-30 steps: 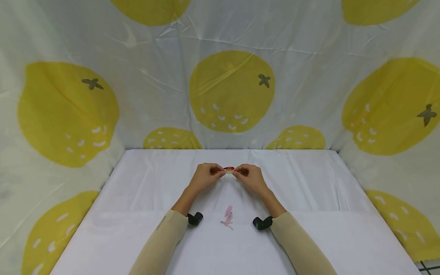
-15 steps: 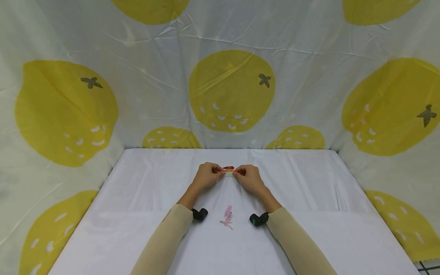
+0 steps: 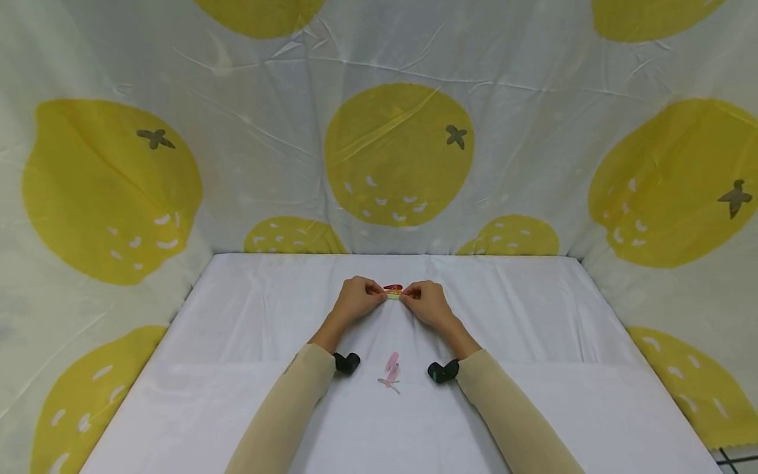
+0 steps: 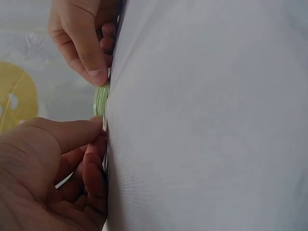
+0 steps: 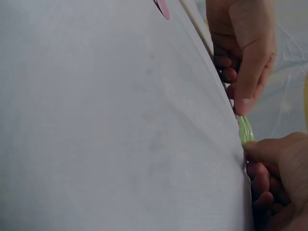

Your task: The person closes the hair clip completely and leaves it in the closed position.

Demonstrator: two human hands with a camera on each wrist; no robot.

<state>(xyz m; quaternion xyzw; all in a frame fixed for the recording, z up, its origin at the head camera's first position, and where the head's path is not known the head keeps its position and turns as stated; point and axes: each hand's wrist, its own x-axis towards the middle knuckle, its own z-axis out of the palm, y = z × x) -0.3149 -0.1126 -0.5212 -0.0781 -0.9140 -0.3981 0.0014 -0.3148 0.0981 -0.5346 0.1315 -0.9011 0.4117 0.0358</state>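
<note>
A light green snap hair clip (image 3: 393, 297) lies at the far middle of the table, its two ends between my hands. My left hand (image 3: 356, 299) pinches one end with thumb and fingertips. The other end is pinched by my right hand (image 3: 429, 304). Just behind it sit a red hair clip (image 3: 393, 287) and an orange one (image 3: 393, 291), side by side in a row. Both wrist views show the green hair clip (image 4: 100, 102) close up, low against the cloth; fingertips cover its ends.
Nearer the sleeves lie pink hair clips (image 3: 392, 362) and thin pale clips (image 3: 389, 382), partly crossing. Black wrist cameras (image 3: 347, 363) jut inward from both wrists. A white cloth covers the table (image 3: 533, 408); a lemon-print curtain (image 3: 266, 145) rises behind and at both sides.
Both forearms and wrist cameras have shifted slightly inward. The fingertips stay at the green hair clip's ends, and more of the red and orange clips shows behind it.
</note>
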